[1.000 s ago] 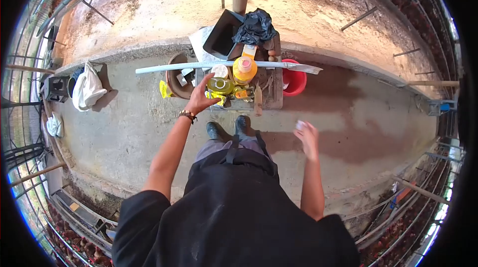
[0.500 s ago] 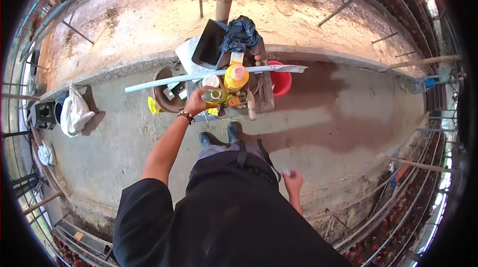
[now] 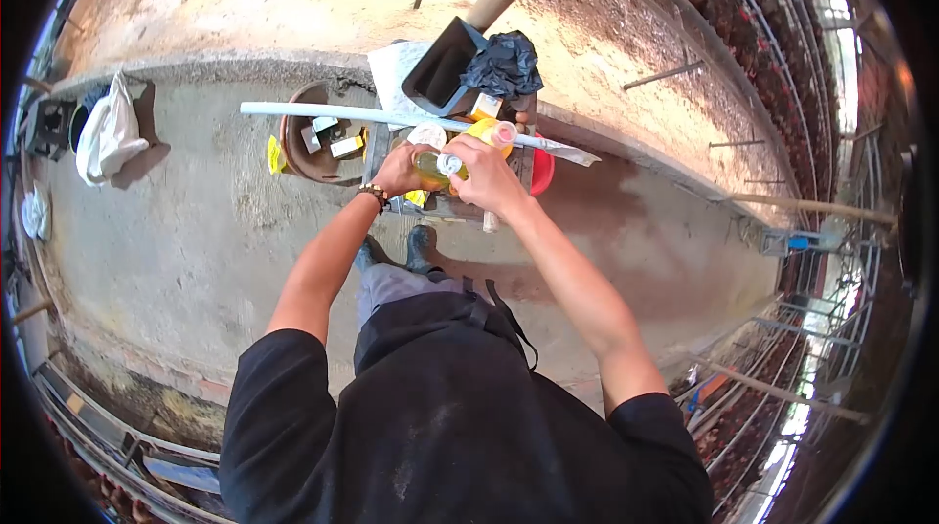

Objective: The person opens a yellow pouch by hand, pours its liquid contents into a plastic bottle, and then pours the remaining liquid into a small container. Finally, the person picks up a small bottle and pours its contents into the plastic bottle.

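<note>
My left hand [image 3: 399, 172] is wrapped round a bottle of yellow-green liquid [image 3: 427, 166] above the near part of the cluttered stand. My right hand [image 3: 481, 175] pinches a small white cap [image 3: 449, 164] at the bottle's right end. Just behind my right hand is a yellow bottle with a pink top [image 3: 503, 134], partly covered by it. A white round lid [image 3: 427, 135] lies behind the green bottle. Across the stand runs a long pale pipe [image 3: 362, 113].
A black bin [image 3: 445, 67] and crumpled black plastic [image 3: 504, 65] are at the back of the stand. A brown tub [image 3: 292, 148] with small boxes stands left, a red bucket [image 3: 544, 172] right. A white sack [image 3: 110, 138] sits far left on the floor.
My right hand has come up from beside my body to the bottle, bringing the small white object with it. My left hand has closed round the bottle. The view has turned.
</note>
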